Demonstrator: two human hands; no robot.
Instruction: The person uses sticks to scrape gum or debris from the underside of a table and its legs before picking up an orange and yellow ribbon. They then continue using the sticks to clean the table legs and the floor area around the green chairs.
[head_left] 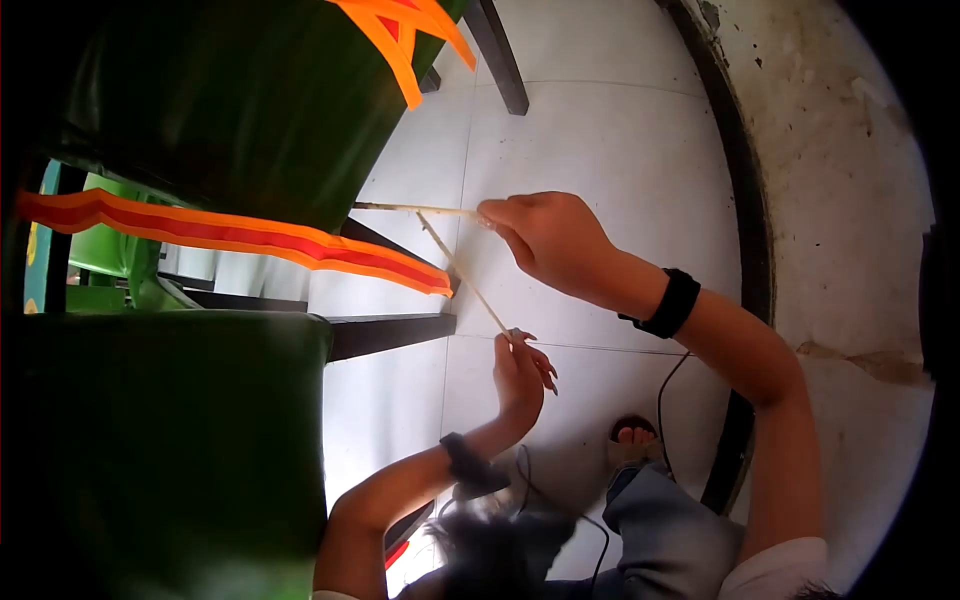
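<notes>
My right hand (555,238) pinches the right end of a thin pale stick (425,208), which points left toward the dark green seat. Lower down, my left hand (519,372) holds a second thin stick (467,276) between thumb and fingers, its other fingers loosely spread. This second stick slants up and left, and its darker upper tip is close to the first stick; whether they touch I cannot tell. Left of the sticks, an orange and red ribbon (290,243) stretches across the gap between two green surfaces.
Dark green padded seats (170,430) fill the left side, with dark legs (390,335) beneath. Another orange ribbon (398,40) hangs at the top. A stained wall (850,200) with dark skirting (748,200) stands right. A black cable (661,410) lies near my foot (634,437).
</notes>
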